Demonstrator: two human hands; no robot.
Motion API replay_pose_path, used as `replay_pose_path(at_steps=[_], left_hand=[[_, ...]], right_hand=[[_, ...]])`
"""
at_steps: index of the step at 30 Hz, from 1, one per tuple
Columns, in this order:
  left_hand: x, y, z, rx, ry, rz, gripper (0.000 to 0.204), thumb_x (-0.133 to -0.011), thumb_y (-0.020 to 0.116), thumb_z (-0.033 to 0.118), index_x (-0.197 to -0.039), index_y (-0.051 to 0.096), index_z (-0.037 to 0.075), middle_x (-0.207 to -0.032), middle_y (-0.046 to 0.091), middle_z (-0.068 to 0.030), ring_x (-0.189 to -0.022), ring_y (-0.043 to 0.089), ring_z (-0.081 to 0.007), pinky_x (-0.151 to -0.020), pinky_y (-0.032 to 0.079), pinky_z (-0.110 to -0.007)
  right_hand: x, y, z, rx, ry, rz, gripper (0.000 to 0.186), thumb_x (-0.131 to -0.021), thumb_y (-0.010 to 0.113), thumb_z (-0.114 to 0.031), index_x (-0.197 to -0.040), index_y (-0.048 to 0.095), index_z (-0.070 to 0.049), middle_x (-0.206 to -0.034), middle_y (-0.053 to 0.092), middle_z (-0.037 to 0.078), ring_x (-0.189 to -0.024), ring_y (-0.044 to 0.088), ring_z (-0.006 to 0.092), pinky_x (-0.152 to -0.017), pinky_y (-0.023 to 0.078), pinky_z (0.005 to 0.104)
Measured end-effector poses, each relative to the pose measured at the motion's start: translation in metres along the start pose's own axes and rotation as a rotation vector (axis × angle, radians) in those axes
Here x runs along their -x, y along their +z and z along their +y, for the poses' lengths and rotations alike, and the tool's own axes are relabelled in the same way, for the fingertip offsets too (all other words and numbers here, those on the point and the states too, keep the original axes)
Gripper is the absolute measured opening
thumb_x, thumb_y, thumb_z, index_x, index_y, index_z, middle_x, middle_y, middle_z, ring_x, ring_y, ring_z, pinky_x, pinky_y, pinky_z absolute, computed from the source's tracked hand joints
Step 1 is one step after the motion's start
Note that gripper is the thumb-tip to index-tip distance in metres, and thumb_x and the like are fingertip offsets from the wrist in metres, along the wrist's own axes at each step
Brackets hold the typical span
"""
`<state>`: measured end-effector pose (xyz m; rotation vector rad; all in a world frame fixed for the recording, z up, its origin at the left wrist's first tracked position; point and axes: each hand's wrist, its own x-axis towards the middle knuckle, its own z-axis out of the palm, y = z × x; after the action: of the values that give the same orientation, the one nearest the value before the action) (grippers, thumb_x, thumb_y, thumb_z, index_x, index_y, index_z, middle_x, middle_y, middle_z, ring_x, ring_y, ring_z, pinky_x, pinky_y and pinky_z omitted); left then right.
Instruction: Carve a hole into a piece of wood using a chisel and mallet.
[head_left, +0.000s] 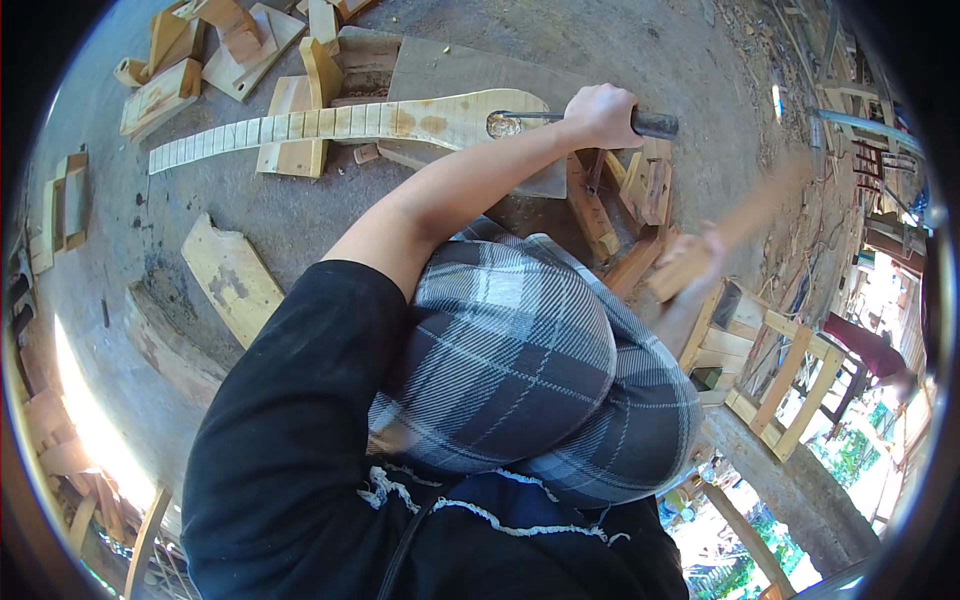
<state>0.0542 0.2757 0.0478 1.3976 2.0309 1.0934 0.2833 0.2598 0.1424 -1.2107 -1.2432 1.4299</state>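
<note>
My left hand is wrapped round a chisel with a dark handle jutting out on its right. The thin blade points left into a rough hollow cut near the wide end of a long pale wooden piece. That piece tapers to the left, and evenly spaced cross lines mark its narrow part. Lower right, my right hand, smeared by motion, grips a wooden mallet like a flat bat. The mallet is apart from the chisel handle.
Wooden blocks lie under the long piece. More wood offcuts sit at the far left, and a cut board lies nearer. Brown wooden blocks stand between my hands. A slatted wooden frame and another person are at the right.
</note>
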Motion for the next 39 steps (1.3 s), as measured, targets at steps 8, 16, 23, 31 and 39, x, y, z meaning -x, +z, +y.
replay_pose_path(at_steps=[8,16,23,31,39], left_hand=[[0.007,-0.006,-0.013,-0.035,-0.064,-0.023,0.042,-0.062,0.072,0.038,-0.093,0.072,0.01,-0.087,0.07,-0.0135,-0.086,0.066,-0.0328,-0.078,0.053,-0.042],[-0.001,-0.003,-0.005,-0.017,-0.042,-0.07,0.043,-0.063,0.072,0.038,-0.094,0.071,0.009,-0.088,0.07,-0.014,-0.086,0.066,-0.0328,-0.079,0.053,-0.042],[-0.002,-0.005,0.01,-0.012,0.016,-0.06,0.039,-0.063,0.072,0.038,-0.092,0.071,0.011,-0.087,0.07,-0.0147,-0.085,0.067,-0.0334,-0.077,0.054,-0.042],[0.009,-0.005,-0.015,-0.057,-0.048,-0.044,0.038,-0.065,0.071,0.038,-0.094,0.072,0.013,-0.087,0.07,-0.0139,-0.085,0.067,-0.033,-0.077,0.054,-0.042],[0.02,-0.007,-0.021,-0.084,-0.054,-0.059,0.039,-0.066,0.072,0.038,-0.093,0.07,0.01,-0.084,0.069,-0.0146,-0.083,0.066,-0.0341,-0.075,0.053,-0.043]], right_hand=[[-0.009,-0.005,-0.019,0.143,0.134,-0.215,0.047,-0.09,0.053,-0.042,-0.119,0.052,-0.004,-0.061,0.051,0.004,-0.045,0.05,0.0119,-0.04,0.045,0.0252],[-0.003,-0.005,-0.014,0.597,0.022,-0.322,0.051,-0.087,0.059,-0.038,-0.12,0.053,0.0,-0.065,0.053,0.003,-0.05,0.053,0.0125,-0.041,0.046,0.0254],[-0.025,-0.041,0.023,0.383,-0.086,-0.25,0.05,-0.088,0.057,-0.038,-0.122,0.054,-0.001,-0.063,0.053,0.002,-0.047,0.052,0.0098,-0.039,0.045,0.0226],[-0.012,-0.024,-0.026,0.055,0.094,-0.175,0.044,-0.089,0.057,-0.039,-0.116,0.055,-0.004,-0.064,0.053,0.003,-0.049,0.053,0.0088,-0.038,0.043,0.0209],[-0.002,-0.013,-0.006,0.554,0.357,-0.343,0.042,-0.09,0.054,-0.033,-0.116,0.054,-0.001,-0.066,0.055,0.005,-0.047,0.053,0.0117,-0.041,0.043,0.0234]])
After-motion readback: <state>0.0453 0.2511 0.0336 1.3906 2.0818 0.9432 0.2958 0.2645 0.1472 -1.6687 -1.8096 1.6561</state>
